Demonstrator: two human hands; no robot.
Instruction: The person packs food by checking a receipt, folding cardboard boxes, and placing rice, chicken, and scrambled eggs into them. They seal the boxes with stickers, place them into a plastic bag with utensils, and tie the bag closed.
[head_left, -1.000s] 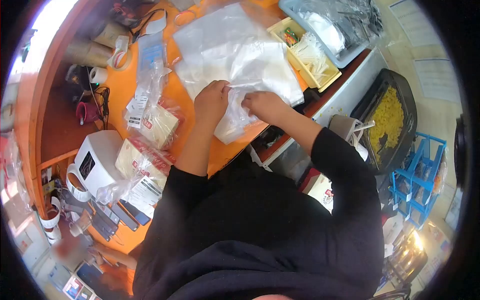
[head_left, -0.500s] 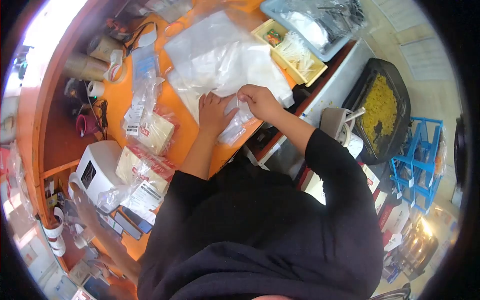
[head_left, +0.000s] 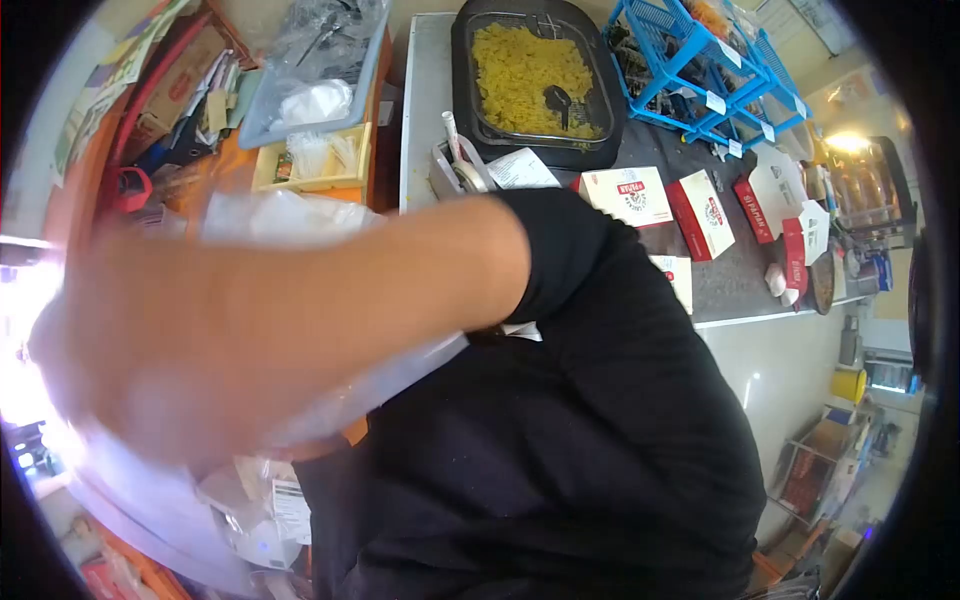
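My right forearm stretches across the view to the left, close to the camera. My right hand [head_left: 150, 350] at its end is badly smeared by motion, so its fingers and anything in them cannot be made out. Below the arm shows a pale, see-through plastic sheet or bag [head_left: 405, 380]; whether a hand holds it is hidden. A sliver of skin under the right arm looks like my left forearm, and my left hand is out of sight. Behind the right arm lie clear plastic bags [head_left: 285, 215] on the orange table.
A yellow tray [head_left: 310, 180] and a blue tub [head_left: 250, 120] stand behind the bags. On the grey counter are a black pan of yellow food [head_left: 535, 75], a blue rack [head_left: 690, 90] and red-and-white boxes [head_left: 628, 197]. Papers [head_left: 290, 510] lie at lower left.
My view has turned to the right. My right arm has swung left and up towards the camera, away from the bags. My left hand has gone from sight.
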